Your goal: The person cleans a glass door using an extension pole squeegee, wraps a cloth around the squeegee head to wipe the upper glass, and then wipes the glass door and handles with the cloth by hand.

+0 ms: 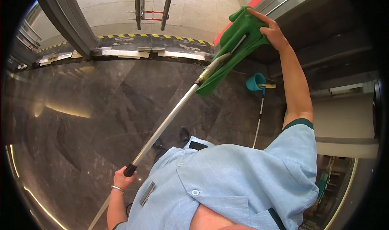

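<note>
A long metal pole [165, 124] slants from the lower left up to the right, with my left hand [124, 178] wrapped round its black grip. At the pole's upper end is a squeegee-like head [219, 64], partly covered by a green cloth [233, 39]. My right hand [274, 35] is raised at the upper right, fingers on the cloth's edge, the index finger stretched along its top. The cloth hangs in folds around the head and down past the pole's joint.
A teal bucket [254, 82] stands on the dark tiled floor [101, 92], beside a second pole [259, 116] with a blue fitting and yellow head. Glass doors with metal frames [67, 21] and a yellow-black striped threshold [162, 36] lie ahead.
</note>
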